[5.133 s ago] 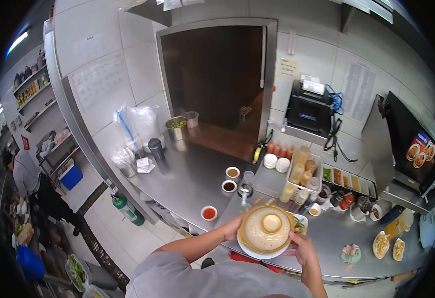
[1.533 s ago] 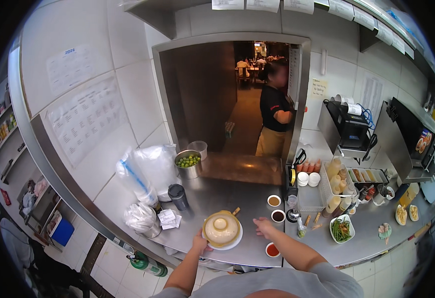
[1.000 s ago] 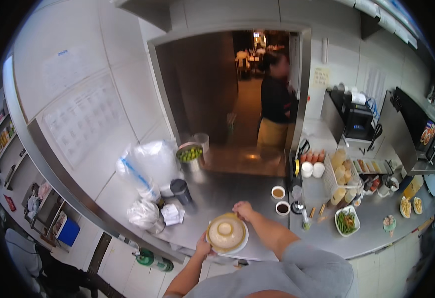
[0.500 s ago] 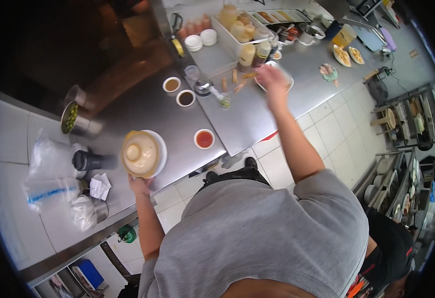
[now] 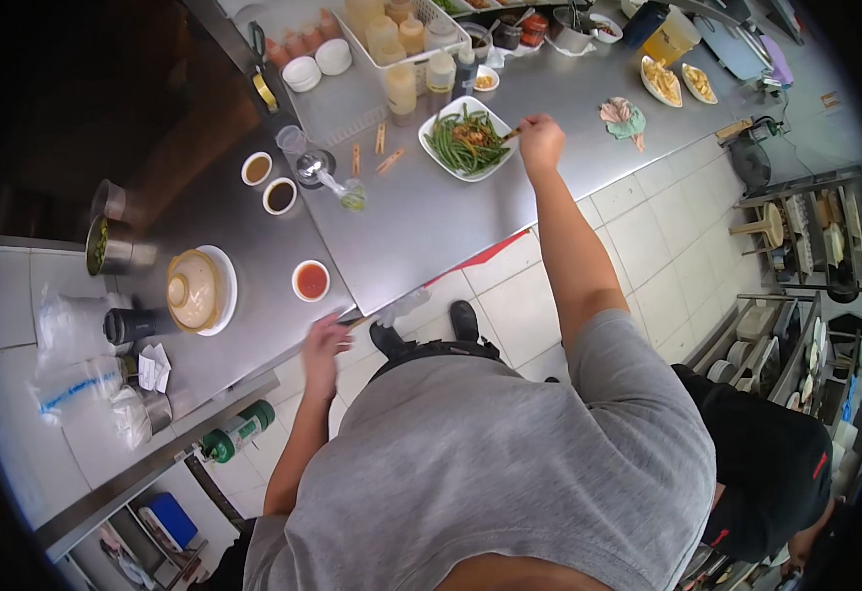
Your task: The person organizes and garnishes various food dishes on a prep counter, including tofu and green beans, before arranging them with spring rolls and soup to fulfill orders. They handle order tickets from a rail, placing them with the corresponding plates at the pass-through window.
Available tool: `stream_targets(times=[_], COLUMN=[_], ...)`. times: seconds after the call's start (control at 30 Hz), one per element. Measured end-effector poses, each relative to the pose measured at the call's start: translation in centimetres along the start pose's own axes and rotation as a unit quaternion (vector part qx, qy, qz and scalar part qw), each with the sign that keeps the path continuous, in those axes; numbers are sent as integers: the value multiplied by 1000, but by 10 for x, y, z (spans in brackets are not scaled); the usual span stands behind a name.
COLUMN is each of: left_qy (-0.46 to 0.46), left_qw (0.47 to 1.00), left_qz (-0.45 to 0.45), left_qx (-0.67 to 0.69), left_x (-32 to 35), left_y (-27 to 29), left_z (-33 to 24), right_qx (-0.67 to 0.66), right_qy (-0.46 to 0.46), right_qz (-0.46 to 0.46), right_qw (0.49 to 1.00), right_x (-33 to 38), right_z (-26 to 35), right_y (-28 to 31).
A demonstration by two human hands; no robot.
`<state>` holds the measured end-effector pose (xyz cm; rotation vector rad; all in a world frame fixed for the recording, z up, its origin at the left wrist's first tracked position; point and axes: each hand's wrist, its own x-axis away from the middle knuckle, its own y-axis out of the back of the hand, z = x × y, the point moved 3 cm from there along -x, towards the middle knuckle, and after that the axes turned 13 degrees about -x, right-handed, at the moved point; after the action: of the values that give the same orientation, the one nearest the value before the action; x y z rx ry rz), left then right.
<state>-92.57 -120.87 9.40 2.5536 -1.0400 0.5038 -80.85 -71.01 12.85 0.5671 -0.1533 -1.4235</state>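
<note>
Your bench (image 5: 421,217) is brushed metal with a dull sheen. The square dish (image 5: 467,141) of green beans looks like glossy white ceramic, and so does the plate (image 5: 222,291) under the matt tan clay lid (image 5: 193,289). Smooth pale tiles cover the floor (image 5: 648,217). Clear, crinkled plastic bags (image 5: 76,384) lie to your left.

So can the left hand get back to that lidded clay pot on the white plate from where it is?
Probably yes. The left hand rests at the counter edge, and the lidded clay pot sits nearby on the same steel top. Only a small bowl of red sauce stands near that path, slightly off to the side.
</note>
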Motion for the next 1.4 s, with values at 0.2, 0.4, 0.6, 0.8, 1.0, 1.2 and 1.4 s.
stream_targets(times=[0.2,0.4,0.6,0.8,1.0,1.2,1.4], left_qy=[-269,-174,-118,-57,-49,-2,-52], left_qw=[798,753,790,814,806,804,798], left_qz=[125,44,60,111,109,139,117], left_qx=[-525,-634,-598,-568,-579,-578,-589], left_x=[-31,-87,-93,-89,-95,-95,-93], left_y=[-141,-201,-207,-205,-206,-215,-216], left_z=[2,25,21,14,19,6,9], right_qx=[-207,-284,-316,-455,-457,-432,-407], right_qy=[0,-271,-551,-540,-563,-566,-506], right_qz=[55,389,419,399,410,445,419], right_qw=[977,833,649,585,553,543,635], right_x=[43,182,259,253,263,275,285], right_z=[-22,-105,-166,-156,-161,-177,-168], right_y=[36,70,38,-5,-25,-15,-6])
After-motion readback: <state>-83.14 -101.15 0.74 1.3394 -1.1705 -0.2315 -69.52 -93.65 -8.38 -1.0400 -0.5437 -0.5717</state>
